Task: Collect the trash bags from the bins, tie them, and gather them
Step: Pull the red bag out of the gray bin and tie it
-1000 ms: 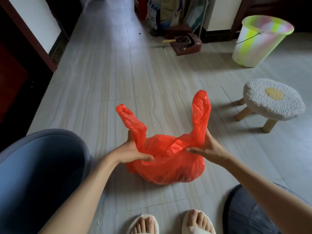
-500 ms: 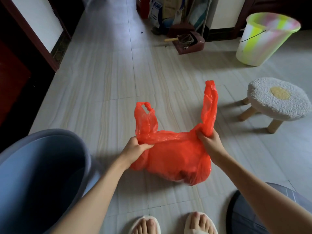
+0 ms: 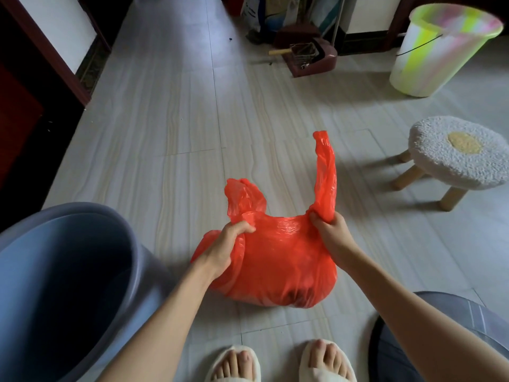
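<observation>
A red bag (image 3: 278, 260) sits on the tiled floor (image 3: 170, 111) just beyond the person's slippered feet (image 3: 281, 362), bulging with something dark low down that cannot be made out through the plastic. The left hand (image 3: 228, 246) grips the bag's left handle at its base, fingers curled round the gathered plastic; the loop flops over above the fist. The right hand (image 3: 332, 234) pinches the base of the right handle, which stands up tall. At the left, close by, a grey bin (image 3: 137, 260) stands open, its inside dark. A pastel striped bucket (image 3: 438, 48) stands far right, past a fuzzy stool (image 3: 457, 153).
</observation>
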Motion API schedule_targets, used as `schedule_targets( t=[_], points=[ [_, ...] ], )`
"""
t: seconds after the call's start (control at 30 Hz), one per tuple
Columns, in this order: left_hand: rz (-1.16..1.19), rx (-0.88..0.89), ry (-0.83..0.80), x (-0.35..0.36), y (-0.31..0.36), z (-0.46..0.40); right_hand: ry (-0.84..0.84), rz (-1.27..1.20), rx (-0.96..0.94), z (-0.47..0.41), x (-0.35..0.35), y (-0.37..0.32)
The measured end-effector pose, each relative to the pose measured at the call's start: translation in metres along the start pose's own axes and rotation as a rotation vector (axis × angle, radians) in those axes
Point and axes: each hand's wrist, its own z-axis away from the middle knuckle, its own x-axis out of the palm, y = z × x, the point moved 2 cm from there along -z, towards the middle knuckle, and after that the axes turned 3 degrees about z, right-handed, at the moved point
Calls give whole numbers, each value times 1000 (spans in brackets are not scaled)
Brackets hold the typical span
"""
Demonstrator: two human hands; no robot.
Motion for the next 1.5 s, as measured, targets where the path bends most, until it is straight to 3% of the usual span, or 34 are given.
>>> schedule_targets(
  t=[0.07, 0.2, 0.3, 0.47, 0.6, 0.7, 0.8, 0.9, 0.97, 1.07, 1.17, 1.27, 1.37, 1.5],
  points=[
    [-80, 60, 14, 0, -2, -1, 33, 47, -18, 1, 4, 1],
    [-180, 167, 440, 0, -14, -9, -11, 220, -96, 7, 15, 5],
    [-99, 171, 561, 2, -19, -13, -54, 262, -95, 10, 24, 10],
    [-133, 126, 478, 1, -24, -13, -195, -198, 275, 6, 21, 17],
    [-216, 141, 425, -2, -24, -10, -269, -13, 144, 4, 20, 22],
    [-574, 329, 376, 10, -16, -1, -179, 8, 169, 1, 24, 23],
    [-903, 590, 353, 22, -11, 9, -226, 34, 275, 0, 27, 23],
    [-1049, 707, 140, 20, -18, -2, -296, 118, 310, -1, 26, 22],
    [-976, 674, 109, 17, -26, -9, -329, 150, 299, -1, 24, 20],
    [-638, 523, 103, 21, -33, -16, -346, 141, 259, 0, 21, 18],
    [-278, 343, 301, 17, -35, -30, -352, 44, 223, 4, 18, 20],
    [-72, 228, 366, 24, -37, -37, -375, -80, 217, 13, 20, 32],
    [95, 123, 339, 26, -38, -39, -269, -221, 236, 19, 22, 41],
    [196, 26, 160, 25, -37, -32, -148, -397, 201, 17, 19, 41]
  ],
)
